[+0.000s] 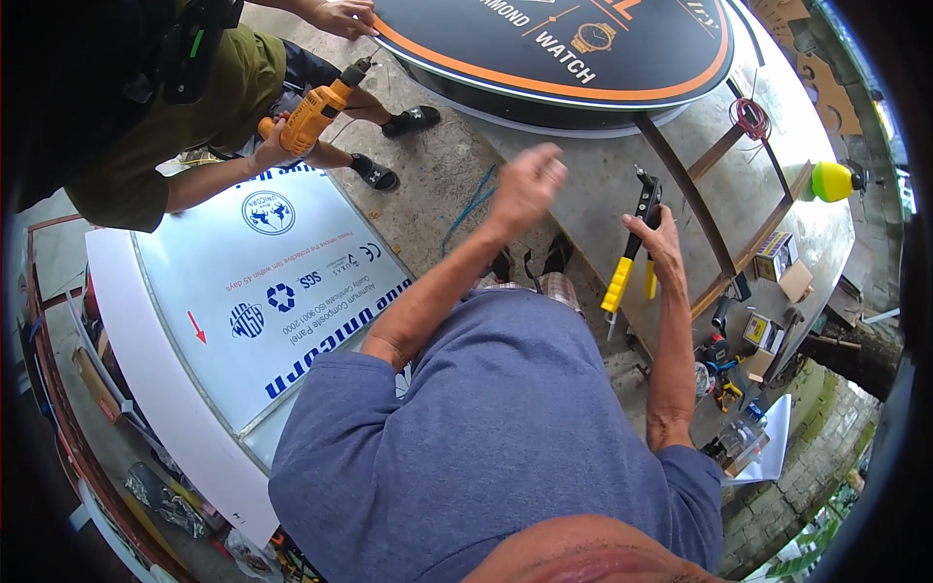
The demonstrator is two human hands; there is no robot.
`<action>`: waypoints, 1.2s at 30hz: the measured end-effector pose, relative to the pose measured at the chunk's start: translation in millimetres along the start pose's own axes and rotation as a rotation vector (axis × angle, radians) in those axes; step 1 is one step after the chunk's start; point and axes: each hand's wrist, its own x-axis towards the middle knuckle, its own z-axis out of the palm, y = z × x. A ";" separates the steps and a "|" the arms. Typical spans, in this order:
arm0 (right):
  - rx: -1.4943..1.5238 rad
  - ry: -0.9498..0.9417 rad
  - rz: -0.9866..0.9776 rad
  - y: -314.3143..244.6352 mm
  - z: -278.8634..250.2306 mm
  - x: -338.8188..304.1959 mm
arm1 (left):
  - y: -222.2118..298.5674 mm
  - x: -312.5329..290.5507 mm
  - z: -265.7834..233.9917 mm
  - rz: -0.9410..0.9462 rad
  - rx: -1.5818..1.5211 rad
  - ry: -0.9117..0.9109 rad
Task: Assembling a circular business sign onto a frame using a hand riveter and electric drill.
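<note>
In my right hand (659,239) is a hand riveter (645,199) with a black body and long yellow handle grips. My fingers wrap round its black part, its nose points away from me, and the handles hang toward me, a little apart. My left hand (530,189) is raised to the left of the riveter, apart from it, in front of the large round sign (573,49). Motion smears its fingers, which look curled, and nothing can be made out in them. The sign is black with an orange rim and lies on the grey table (593,160).
At the left another person holds an orange power drill (316,115) over a film-covered composite panel (321,233). On the table are dark metal strips (685,185), coiled red wire (750,119), a yellow-green round object (832,182), small boxes (775,255) and pliers (727,389).
</note>
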 end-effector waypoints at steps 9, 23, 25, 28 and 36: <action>-0.637 0.105 -0.165 66.2 -21.4 7.6 | -66.2 118.9 -90.3 0.169 0.078 0.498; -0.777 0.182 -0.347 89.0 -11.4 27.1 | -64.3 138.8 -83.9 0.190 0.158 0.769; -0.780 0.206 -0.364 87.4 -12.1 27.9 | -63.1 138.8 -81.0 0.182 0.151 0.797; -0.808 0.190 -0.330 75.2 -13.5 26.3 | -63.2 136.6 -78.3 0.188 0.218 0.823; -0.345 0.419 -0.630 -1.7 -66.0 71.2 | -50.3 132.0 -73.9 0.099 -0.116 0.751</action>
